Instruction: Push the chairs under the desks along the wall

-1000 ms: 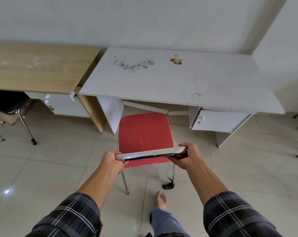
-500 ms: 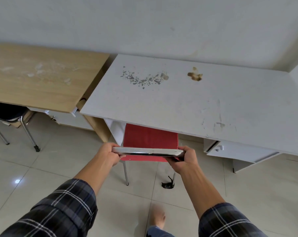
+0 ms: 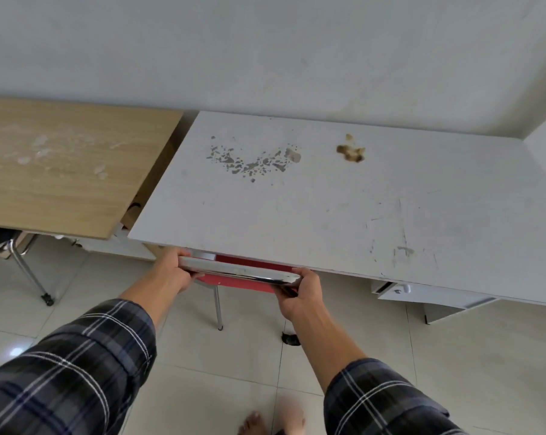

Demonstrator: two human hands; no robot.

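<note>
A red-seated chair (image 3: pixel 246 282) with a chrome back rail stands at the front edge of the white desk (image 3: pixel 343 208). Most of its seat is hidden under the desktop; only a strip of red and one metal leg show. My left hand (image 3: pixel 174 271) grips the left end of the chrome rail. My right hand (image 3: pixel 299 291) grips the right end. The rail lies almost against the desk's front edge.
A wooden desk (image 3: pixel 61 171) stands to the left against the wall, with a black chair (image 3: pixel 11 249) partly under it. A white drawer unit (image 3: pixel 422 293) hangs under the white desk's right side. A small dark object (image 3: pixel 290 339) lies on the tiled floor. My bare foot (image 3: pixel 256 425) shows below.
The red chair has slid forward under the white desk, with both hands on its rail. Its seat was fully visible one second ago and now is mostly covered.
</note>
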